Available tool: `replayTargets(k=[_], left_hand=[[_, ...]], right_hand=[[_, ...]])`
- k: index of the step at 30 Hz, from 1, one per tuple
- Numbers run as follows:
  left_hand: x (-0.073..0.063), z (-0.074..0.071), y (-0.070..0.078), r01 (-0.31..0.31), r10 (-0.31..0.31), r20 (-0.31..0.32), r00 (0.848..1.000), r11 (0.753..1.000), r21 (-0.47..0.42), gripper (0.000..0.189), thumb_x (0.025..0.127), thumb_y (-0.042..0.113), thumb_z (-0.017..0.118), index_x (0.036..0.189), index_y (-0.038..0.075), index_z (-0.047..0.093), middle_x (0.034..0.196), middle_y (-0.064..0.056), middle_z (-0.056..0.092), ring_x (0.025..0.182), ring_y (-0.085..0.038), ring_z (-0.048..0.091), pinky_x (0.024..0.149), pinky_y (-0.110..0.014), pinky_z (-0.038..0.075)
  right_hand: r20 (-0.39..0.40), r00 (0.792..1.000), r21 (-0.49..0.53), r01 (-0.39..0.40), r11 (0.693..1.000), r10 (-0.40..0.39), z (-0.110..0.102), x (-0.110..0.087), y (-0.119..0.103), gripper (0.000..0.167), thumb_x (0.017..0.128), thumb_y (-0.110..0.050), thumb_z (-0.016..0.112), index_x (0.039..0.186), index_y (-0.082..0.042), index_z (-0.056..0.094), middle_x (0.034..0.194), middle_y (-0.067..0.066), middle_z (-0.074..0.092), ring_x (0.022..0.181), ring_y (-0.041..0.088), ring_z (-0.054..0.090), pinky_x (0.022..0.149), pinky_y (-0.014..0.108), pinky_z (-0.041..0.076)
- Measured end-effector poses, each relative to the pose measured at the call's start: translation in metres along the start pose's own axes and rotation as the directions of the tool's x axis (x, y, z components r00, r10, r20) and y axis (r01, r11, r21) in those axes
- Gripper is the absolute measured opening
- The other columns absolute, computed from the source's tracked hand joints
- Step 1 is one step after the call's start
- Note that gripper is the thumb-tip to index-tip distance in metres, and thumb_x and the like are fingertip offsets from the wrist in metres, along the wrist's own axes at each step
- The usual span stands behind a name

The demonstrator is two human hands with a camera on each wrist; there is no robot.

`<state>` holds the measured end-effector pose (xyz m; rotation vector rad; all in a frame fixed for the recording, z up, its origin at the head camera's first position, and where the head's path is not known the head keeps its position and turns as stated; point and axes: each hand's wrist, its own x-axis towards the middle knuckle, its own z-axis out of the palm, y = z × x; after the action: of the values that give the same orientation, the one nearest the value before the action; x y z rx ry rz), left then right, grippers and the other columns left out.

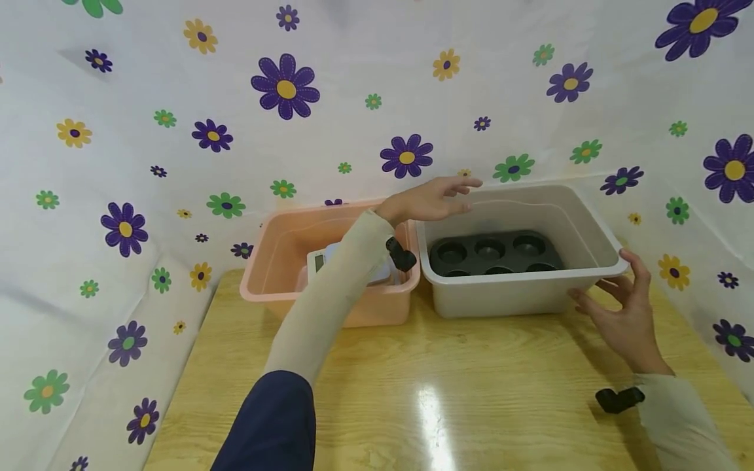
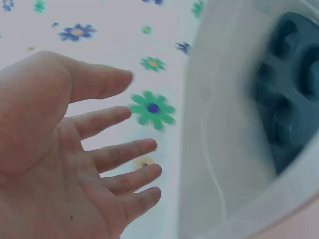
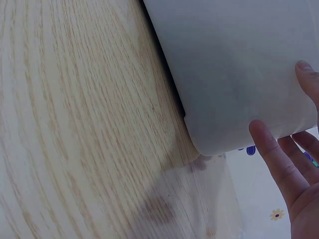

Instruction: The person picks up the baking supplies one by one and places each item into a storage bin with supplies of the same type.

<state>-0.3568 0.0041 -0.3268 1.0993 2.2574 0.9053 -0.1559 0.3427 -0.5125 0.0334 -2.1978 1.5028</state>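
Observation:
A pale grey plastic bin point(image 1: 501, 297) stands on the table with a dark muffin tin point(image 1: 497, 255) inside it. My left hand point(image 1: 432, 199) hovers over the back left corner of that bin, fingers spread and holding nothing; the palm point(image 2: 55, 164) shows in the left wrist view. At the bin's front right corner is my right hand point(image 1: 624, 320), its fingers spread about the corner. In the right wrist view an extended finger point(image 3: 276, 154) touches the bin's wall, and the thumb lies against it too.
To the left, a peach plastic bin point(image 1: 347, 317) holds a white device with a small display point(image 1: 319, 261), partly hidden by my left forearm. Both bins stand on a wood-grain table point(image 1: 365, 392), close to a flower-printed sheet point(image 1: 235, 78) behind.

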Motion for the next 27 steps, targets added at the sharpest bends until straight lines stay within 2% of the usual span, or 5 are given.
replayTargets(k=[5,14,19,23,27], left_hand=[[-0.016,-0.007,0.005,-0.011,0.014,-0.123,0.992,1.000,0.026,0.053,0.115,0.027,0.054,0.166,0.013,0.046,0.172,-0.011,0.046,0.160,-0.036,0.044,0.131,-0.048,0.042],[-0.063,0.004,-0.013,-0.006,0.018,-0.186,0.982,0.998,0.068,0.054,0.115,0.032,0.054,0.166,0.015,0.046,0.168,-0.012,0.052,0.156,-0.036,0.050,0.129,-0.056,0.043],[-0.086,0.012,-0.014,-0.042,0.051,-0.222,0.974,0.998,0.041,0.057,0.116,0.028,0.055,0.169,0.012,0.041,0.164,-0.017,0.054,0.152,-0.036,0.054,0.128,-0.053,0.045],[-0.099,0.022,-0.008,-0.082,0.088,-0.231,0.969,0.996,0.036,0.059,0.115,0.025,0.057,0.169,0.010,0.040,0.160,-0.018,0.056,0.150,-0.037,0.056,0.127,-0.051,0.047],[-0.111,0.033,-0.004,-0.102,0.106,-0.247,0.963,0.994,0.031,0.060,0.114,0.026,0.059,0.169,0.011,0.039,0.160,-0.016,0.057,0.149,-0.031,0.056,0.123,-0.051,0.050]], right_hand=[[-0.002,1.000,-0.047,0.009,0.999,-0.009,0.004,0.008,0.002,0.111,0.088,0.018,0.079,0.172,-0.023,0.019,0.143,-0.020,0.056,0.118,-0.009,0.062,0.072,0.011,0.061],[0.049,0.999,-0.088,-0.013,0.996,0.017,-0.003,0.014,-0.002,0.110,0.093,0.008,0.079,0.173,-0.028,0.014,0.140,-0.027,0.044,0.118,-0.014,0.053,0.080,0.001,0.053],[0.087,0.996,-0.151,-0.018,0.988,0.031,-0.010,0.015,-0.007,0.107,0.097,0.001,0.078,0.174,-0.032,0.011,0.163,-0.005,0.042,0.139,-0.009,0.044,0.111,0.005,0.040],[0.083,0.996,-0.184,-0.014,0.983,0.029,-0.013,0.017,-0.015,0.103,0.099,-0.005,0.076,0.175,-0.030,0.012,0.179,0.010,0.024,0.164,0.012,0.028,0.139,0.039,0.019],[0.071,0.997,-0.243,0.037,0.969,-0.020,-0.012,0.022,-0.027,0.102,0.096,-0.012,0.079,0.176,-0.016,0.016,0.179,0.024,0.018,0.167,0.047,0.016,0.132,0.079,0.005]])
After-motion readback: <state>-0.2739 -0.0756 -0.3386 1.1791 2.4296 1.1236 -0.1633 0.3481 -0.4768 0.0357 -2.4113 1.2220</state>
